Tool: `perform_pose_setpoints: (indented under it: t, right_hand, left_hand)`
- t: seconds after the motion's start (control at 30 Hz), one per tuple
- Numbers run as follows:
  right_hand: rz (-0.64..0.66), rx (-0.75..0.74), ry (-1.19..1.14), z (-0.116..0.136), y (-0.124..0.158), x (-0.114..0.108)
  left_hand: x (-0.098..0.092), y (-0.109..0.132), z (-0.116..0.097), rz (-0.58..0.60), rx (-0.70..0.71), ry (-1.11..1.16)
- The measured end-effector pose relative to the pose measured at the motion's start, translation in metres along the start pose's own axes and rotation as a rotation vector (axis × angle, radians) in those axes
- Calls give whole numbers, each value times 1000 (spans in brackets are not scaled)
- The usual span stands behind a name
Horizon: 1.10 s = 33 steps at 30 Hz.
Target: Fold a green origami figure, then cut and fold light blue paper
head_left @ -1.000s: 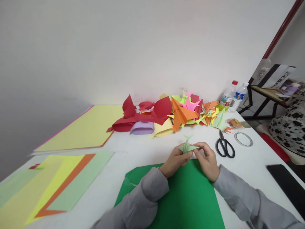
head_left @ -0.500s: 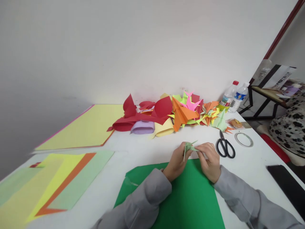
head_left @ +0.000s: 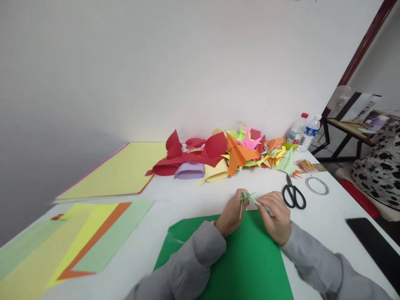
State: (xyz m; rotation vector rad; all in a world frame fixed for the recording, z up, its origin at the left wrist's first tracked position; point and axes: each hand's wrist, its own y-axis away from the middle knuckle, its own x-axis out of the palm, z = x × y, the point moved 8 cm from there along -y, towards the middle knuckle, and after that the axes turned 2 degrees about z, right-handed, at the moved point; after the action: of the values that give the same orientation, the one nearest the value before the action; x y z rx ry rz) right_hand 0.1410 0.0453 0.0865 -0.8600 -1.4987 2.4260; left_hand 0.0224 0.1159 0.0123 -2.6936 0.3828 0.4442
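A small pale green origami figure with thin pointed ends is held up between my two hands. My left hand is closed around its left side, partly covering it. With thumb and fingertips my right hand pinches the point on its right. Below both hands lies a large green paper sheet. Black-handled scissors rest just beyond my right hand.
Folded paper pieces, including an orange paper plane, are heaped against the wall. Coloured sheets lie at left. A tape roll, two bottles and a black strip are at right. A person in patterned clothing sits beyond.
The origami figure has turned slightly in my hands, and its right end tilts lower. Both hands keep their grip. The camera view has shifted a little.
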Motion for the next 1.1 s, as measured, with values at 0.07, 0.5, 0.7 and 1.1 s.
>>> perform_pose_setpoints:
  t: [0.07,0.5,0.7,1.1]
  right_hand:
    - [17,14,7,2,0,-1]
    - [244,427,666,-77,8,-18]
    - [605,654,1086,-109,21,-30]
    - [700,797,1021,-121,34,-32]
  left_hand:
    - [-2,0,3,-32,-39,43]
    - [-18,-3,12,-174,-135,137]
    - [-23,-5,3,-172,-54,89]
    - [-18,-6,14,-136,-46,72]
